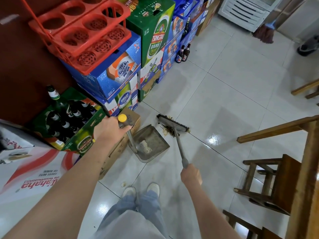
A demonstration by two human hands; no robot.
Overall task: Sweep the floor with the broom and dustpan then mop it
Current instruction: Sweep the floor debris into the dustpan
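My left hand (110, 129) grips the yellow-capped top of the dustpan handle. The grey metal dustpan (151, 144) stands on the white tiled floor (224, 87) with pale scraps inside it. My right hand (191, 175) holds the grey handle of the broom. The broom head (172, 123) lies on the floor just beyond the dustpan's open edge. A small pile of dark debris (170, 131) sits between the bristles and the pan. A mop (264, 32) with a brownish head leans far back at the right.
Stacked beer cartons (151, 40), red crates (82, 31) and an open box of bottles (69, 118) line the left. Two bottles (183, 53) stand on the floor. A wooden stool (269, 183) and table frame (293, 128) are at the right. A small scrap (123, 184) lies near my shoes.
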